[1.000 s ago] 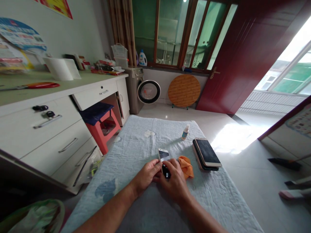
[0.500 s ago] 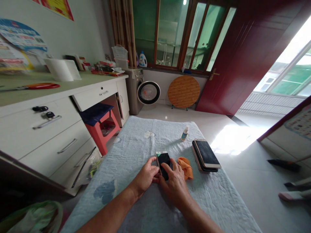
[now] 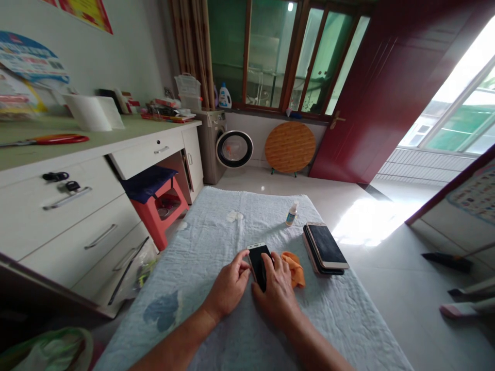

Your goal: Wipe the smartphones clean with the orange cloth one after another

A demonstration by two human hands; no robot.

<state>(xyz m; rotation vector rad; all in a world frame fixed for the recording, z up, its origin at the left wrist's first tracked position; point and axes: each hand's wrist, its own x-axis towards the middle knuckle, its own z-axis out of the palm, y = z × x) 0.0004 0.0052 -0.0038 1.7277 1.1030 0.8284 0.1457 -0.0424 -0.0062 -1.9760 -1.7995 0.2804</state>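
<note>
A smartphone (image 3: 257, 257) with a dark screen and a pale frame lies on the light-blue quilted cover (image 3: 216, 221). My left hand (image 3: 229, 283) is closed at its left edge, fingers bent and the index fingertip near the upper corner. My right hand (image 3: 276, 283) reaches over the lower right part, gripping it with the thumb at the bottom and fingers across the screen and right side. Beside that hand sits a crumpled orange cloth (image 3: 297, 270). Farther right is a stack of devices, a gold-framed phone (image 3: 328, 245) on top. A small spray bottle (image 3: 292, 214) stands behind.
On the left runs a white desk (image 3: 73, 201) with drawers, and a red stool (image 3: 157, 216) is under it. A washing machine (image 3: 212, 147) with its door open and a round wooden tabletop (image 3: 290, 147) stand at the back. A broom (image 3: 448, 260) lies at right.
My right fingers have shifted on the phone, the bent finger moving up and right across the screen. My left thumb has drawn back slightly from the phone's edge. The view has turned slightly right.
</note>
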